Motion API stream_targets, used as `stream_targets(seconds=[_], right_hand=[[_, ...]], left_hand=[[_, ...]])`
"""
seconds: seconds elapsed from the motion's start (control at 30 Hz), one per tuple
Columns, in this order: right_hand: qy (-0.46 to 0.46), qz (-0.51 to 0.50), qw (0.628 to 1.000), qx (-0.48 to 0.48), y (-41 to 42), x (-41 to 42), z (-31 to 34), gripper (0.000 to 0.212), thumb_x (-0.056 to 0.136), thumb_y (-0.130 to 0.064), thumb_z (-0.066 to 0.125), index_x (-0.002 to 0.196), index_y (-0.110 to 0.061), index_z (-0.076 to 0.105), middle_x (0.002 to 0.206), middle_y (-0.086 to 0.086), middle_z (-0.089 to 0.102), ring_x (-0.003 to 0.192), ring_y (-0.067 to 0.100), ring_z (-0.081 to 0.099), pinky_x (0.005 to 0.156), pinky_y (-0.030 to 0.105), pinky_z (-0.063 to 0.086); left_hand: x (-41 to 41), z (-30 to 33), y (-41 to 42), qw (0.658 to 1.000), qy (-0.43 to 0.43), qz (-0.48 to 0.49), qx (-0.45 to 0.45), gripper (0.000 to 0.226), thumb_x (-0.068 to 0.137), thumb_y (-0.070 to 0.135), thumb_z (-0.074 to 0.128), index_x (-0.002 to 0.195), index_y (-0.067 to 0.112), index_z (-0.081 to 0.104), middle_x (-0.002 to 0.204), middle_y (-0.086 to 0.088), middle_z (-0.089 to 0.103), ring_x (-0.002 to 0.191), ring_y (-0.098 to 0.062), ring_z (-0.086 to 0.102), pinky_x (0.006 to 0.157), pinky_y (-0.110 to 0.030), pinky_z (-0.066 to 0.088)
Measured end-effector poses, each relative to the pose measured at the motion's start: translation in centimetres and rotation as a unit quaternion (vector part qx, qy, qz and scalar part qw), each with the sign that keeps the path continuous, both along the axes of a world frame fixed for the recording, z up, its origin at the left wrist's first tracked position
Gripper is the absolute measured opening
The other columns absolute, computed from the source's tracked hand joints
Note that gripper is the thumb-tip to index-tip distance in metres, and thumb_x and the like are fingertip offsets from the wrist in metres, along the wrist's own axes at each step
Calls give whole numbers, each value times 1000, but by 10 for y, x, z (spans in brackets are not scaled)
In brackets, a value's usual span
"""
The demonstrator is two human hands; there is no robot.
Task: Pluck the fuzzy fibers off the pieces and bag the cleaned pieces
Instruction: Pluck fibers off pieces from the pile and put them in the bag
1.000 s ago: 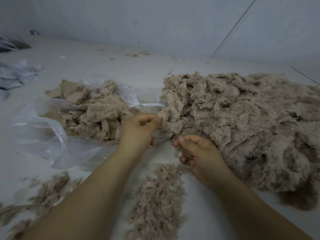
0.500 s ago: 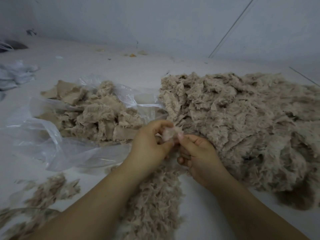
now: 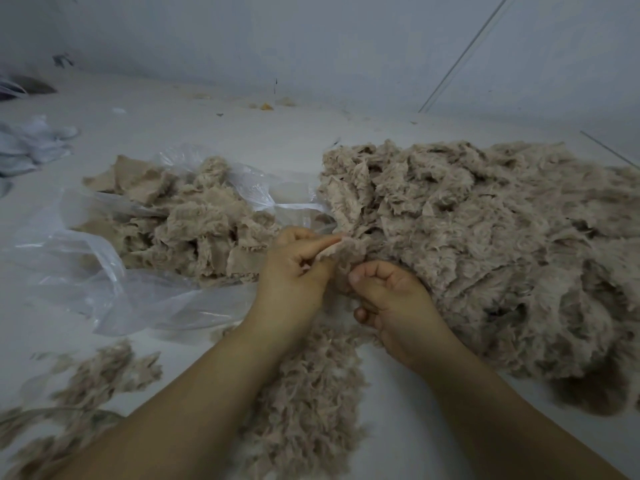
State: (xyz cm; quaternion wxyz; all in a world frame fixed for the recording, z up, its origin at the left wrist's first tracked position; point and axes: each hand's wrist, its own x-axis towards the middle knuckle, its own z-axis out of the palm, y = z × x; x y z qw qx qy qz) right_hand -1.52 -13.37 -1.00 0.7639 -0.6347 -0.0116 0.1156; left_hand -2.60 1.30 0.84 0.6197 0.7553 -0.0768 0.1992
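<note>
- At the centre of the white floor [image 3: 242, 133], my left hand [image 3: 294, 271] pinches a small fuzzy piece [image 3: 346, 249] between thumb and forefinger, the other fingers curled under it.
- My right hand [image 3: 391, 299] sits just beside the left, at its 4 o'clock, fingers curled inward and thumb tip pressed to the lower edge of the same piece; whether it grips a tuft of fibre there, I cannot tell.
- The held piece touches the near-left edge of the big heap of uncleaned pieces [image 3: 485, 244], which spreads from my hands out towards 2 and 3 o'clock and reaches the right border of the view.
- At 10 o'clock from my hands, a clear plastic bag [image 3: 90, 271] lies open and crumpled on the floor, with a pile of cleaned pieces [image 3: 194, 220] resting in and on it; several show their smooth backing.
- At 6 o'clock, below and between my forearms, lies a drift of plucked fibers [image 3: 311, 393].
- A second loose scatter of fluff [image 3: 86, 386] lies at 8 o'clock, near the lower-left corner, well apart from the bag's pile.
- At 10 o'clock, far off by the left edge, pale crumpled bags [image 3: 31, 143] sit on the floor.
- Small yellowish scraps [image 3: 266, 106] lie at 12 o'clock along the foot of the wall [image 3: 311, 46].
</note>
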Motion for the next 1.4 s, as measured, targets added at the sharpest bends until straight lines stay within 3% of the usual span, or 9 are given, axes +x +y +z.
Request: stream_targets(seconds=[0.1, 0.13, 0.17, 0.2, 0.4, 0.6, 0.8, 0.97, 1.4], right_hand=[[5, -21, 1000, 19, -1, 0, 0, 21, 98, -9, 57, 80, -16, 64, 52, -8, 52, 44, 1, 43, 48, 20, 45], [3, -21, 999, 24, -1, 0, 0, 19, 98, -9, 57, 81, -16, 63, 50, -9, 49, 42, 1, 42, 47, 20, 45], [-3, -19, 999, 31, -1, -1, 0, 18, 97, -12, 59, 81, -17, 65, 50, -9, 47, 42, 1, 41, 47, 20, 44], [-8, -12, 999, 43, 0, -2, 1, 19, 96, -18, 61, 78, -20, 69, 51, -7, 44, 43, 2, 40, 47, 20, 43], [-3, 15, 994, 105, -1, -4, 6, 39, 80, -59, 61, 62, -25, 70, 55, -4, 37, 46, 5, 37, 47, 21, 39], [-23, 23, 995, 92, -2, -4, 2, 27, 86, -34, 60, 76, -16, 77, 59, 0, 59, 51, 7, 49, 46, 19, 42], [19, -43, 993, 109, 0, -2, 1, 24, 99, -21, 55, 91, -7, 73, 60, 6, 32, 54, 12, 31, 43, 19, 39], [-8, -8, 996, 94, -1, -3, 2, 36, 102, -20, 50, 78, -12, 76, 49, 0, 43, 47, 10, 38, 43, 19, 38], [3, 8, 997, 77, 0, -3, 0, 34, 97, -19, 55, 74, -14, 80, 46, -4, 43, 42, 3, 38, 44, 18, 40]], left_hand=[[1, 0, 8, 998, -22, 51, 10, 46, 91, -2, 59, 106, 40, 69, 87, 7, 72, 72, -2, 62, 65, -8, 44], [0, 0, 9, 999, -14, 46, 2, 46, 91, -3, 60, 105, 40, 70, 86, 14, 74, 96, -17, 60, 63, -6, 45], [0, -1, 8, 999, -2, 36, 0, 45, 90, -3, 60, 102, 39, 71, 85, 18, 74, 64, 10, 42, 63, -5, 43], [-1, -1, 7, 1000, 6, 24, 7, 44, 89, -4, 61, 100, 38, 72, 85, 22, 73, 74, 3, 68, 67, -5, 45], [-5, -4, -3, 983, -96, -5, 156, 33, 82, 4, 58, 106, 17, 76, 82, 22, 64, 77, 9, 60, 71, -6, 41], [-5, -7, 3, 967, -63, -77, 233, 38, 80, 11, 54, 113, 26, 67, 69, 14, 59, 63, -4, 56, 59, -18, 43], [4, -3, 16, 990, 59, 3, 130, 32, 83, -6, 50, 79, 25, 56, 48, 7, 45, 45, -9, 41, 48, -18, 36], [0, 2, 6, 962, 227, -146, -36, 31, 103, 22, 48, 85, 2, 62, 65, -20, 68, 42, -27, 58, 37, -26, 42], [14, -3, 4, 936, 255, -148, -191, 20, 99, 18, 55, 100, 4, 69, 84, -16, 70, 65, -24, 64, 49, -30, 52]])
